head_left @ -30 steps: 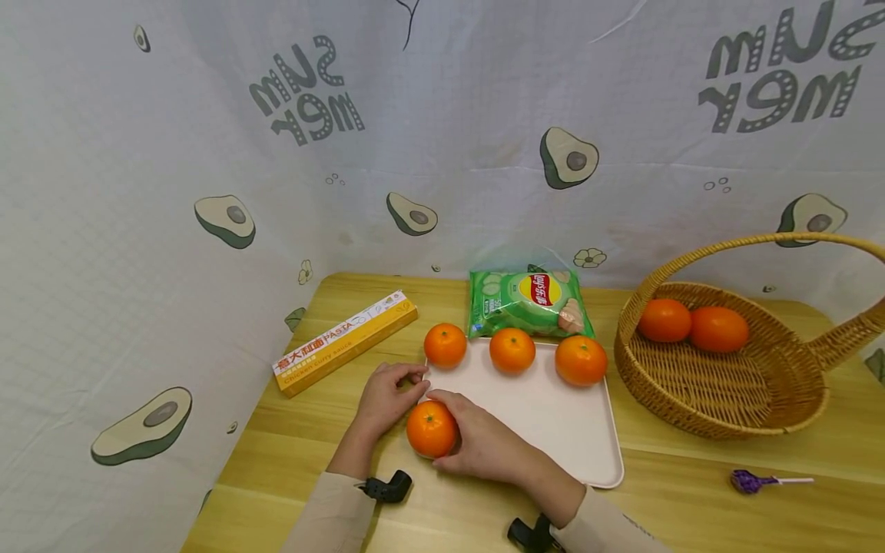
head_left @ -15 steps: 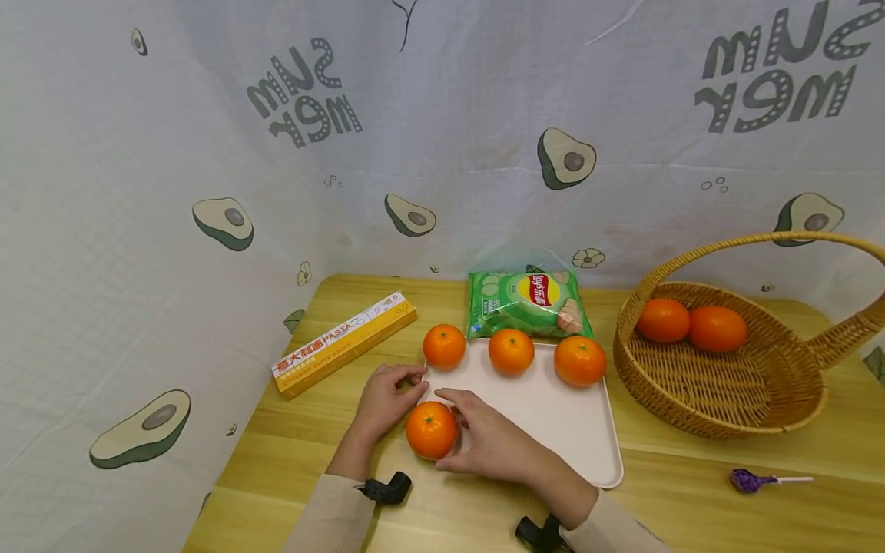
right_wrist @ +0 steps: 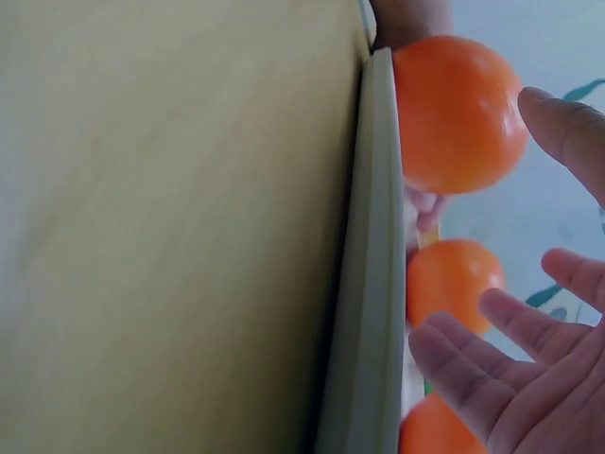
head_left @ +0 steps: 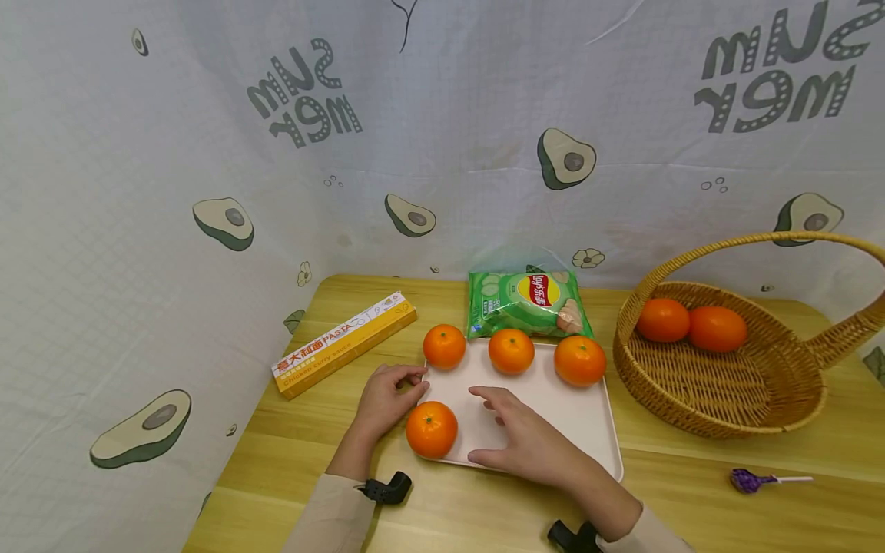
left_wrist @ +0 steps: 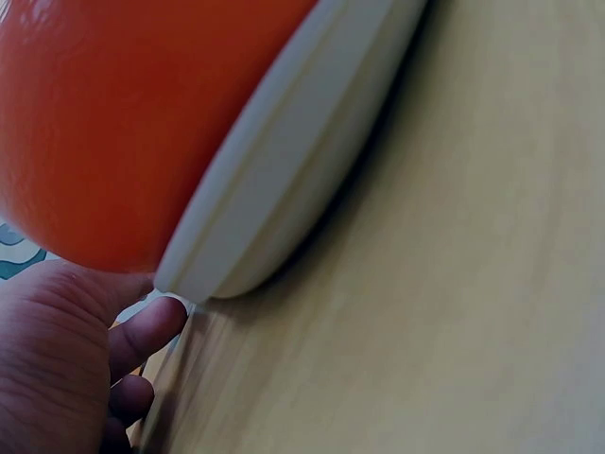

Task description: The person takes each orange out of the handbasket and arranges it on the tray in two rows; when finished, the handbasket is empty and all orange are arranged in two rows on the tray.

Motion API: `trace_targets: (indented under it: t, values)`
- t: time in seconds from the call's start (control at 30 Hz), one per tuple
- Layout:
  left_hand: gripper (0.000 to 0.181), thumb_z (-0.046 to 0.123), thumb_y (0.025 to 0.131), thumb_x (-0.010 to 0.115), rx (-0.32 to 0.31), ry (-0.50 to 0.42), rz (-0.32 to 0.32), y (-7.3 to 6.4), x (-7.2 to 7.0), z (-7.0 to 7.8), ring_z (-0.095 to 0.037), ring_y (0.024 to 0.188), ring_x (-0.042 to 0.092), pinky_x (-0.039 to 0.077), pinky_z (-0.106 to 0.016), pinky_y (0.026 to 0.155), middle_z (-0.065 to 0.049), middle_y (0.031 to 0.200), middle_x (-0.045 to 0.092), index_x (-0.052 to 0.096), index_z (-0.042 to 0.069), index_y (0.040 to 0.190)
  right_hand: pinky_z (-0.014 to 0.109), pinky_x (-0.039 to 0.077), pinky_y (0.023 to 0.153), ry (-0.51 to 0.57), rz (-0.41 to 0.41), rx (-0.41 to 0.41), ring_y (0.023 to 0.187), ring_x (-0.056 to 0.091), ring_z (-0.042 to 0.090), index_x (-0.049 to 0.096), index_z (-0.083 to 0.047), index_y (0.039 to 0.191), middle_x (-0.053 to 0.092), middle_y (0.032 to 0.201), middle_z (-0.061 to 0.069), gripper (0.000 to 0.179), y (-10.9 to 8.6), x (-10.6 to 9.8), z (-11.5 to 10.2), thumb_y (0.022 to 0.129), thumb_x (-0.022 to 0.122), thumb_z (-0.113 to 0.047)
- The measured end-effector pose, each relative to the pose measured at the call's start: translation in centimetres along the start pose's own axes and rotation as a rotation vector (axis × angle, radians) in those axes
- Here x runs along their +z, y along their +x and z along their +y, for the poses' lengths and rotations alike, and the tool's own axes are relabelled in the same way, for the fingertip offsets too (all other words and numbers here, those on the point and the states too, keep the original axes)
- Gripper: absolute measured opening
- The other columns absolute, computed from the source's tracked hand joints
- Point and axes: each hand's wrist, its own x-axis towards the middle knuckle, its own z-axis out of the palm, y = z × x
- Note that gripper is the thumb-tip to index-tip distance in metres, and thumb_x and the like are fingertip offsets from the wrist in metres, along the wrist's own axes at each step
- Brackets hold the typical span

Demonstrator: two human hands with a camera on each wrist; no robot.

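Observation:
A pale pink tray (head_left: 539, 415) lies on the table with several oranges on it. My left hand (head_left: 386, 399) grips the tray's left edge, its thumb over the rim; in the left wrist view its fingers (left_wrist: 146, 336) curl at the outside of the rim. One orange (head_left: 432, 430) sits in the tray's near left corner, apart from both hands. Over the tray, right of that orange, my right hand (head_left: 525, 438) is spread with nothing in it. Along the far side stand an orange (head_left: 445, 346) at the left corner, a middle orange (head_left: 511, 351) and a right orange (head_left: 579, 361).
A wicker basket (head_left: 726, 392) with a tall handle stands at the right, two orange-red fruits (head_left: 691, 326) inside. Behind the tray lies a green chip bag (head_left: 525, 303). A yellow pasta box (head_left: 346, 344) lies at the left, a purple lollipop (head_left: 750, 481) at the front right.
My right hand has let go of the near left orange and drawn away to the right, its fingers spreading. The orange stays in the corner; my left hand has not moved.

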Motion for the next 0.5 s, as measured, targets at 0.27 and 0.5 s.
trace_targets:
  t: [0.27, 0.5]
  values:
    - [0.023, 0.028, 0.089, 0.079, 0.009, -0.004, 0.007, -0.1, 0.0, 0.1, -0.009, 0.086, 0.052, 0.042, -0.024, 0.076, 0.013, 0.090, 0.071, 0.078, 0.025, 0.111, 0.046, 0.054, 0.099, -0.048, 0.052, 0.043, 0.126, 0.060, 0.032, 0.045, -0.010, 0.149, 0.054, 0.145, 0.011, 0.085, -1.6, -2.3, 1.3, 0.081, 0.085, -0.042]
    - [0.023, 0.029, 0.089, 0.079, 0.004, 0.001, 0.005, -0.1, 0.0, 0.2, -0.009, 0.086, 0.052, 0.042, -0.024, 0.077, 0.013, 0.091, 0.071, 0.078, 0.025, 0.112, 0.048, 0.055, 0.098, -0.142, 0.101, 0.074, 0.123, 0.061, 0.031, 0.049, -0.011, 0.147, 0.057, 0.143, 0.011, 0.081, -3.2, -4.7, 2.1, 0.081, 0.085, -0.043]
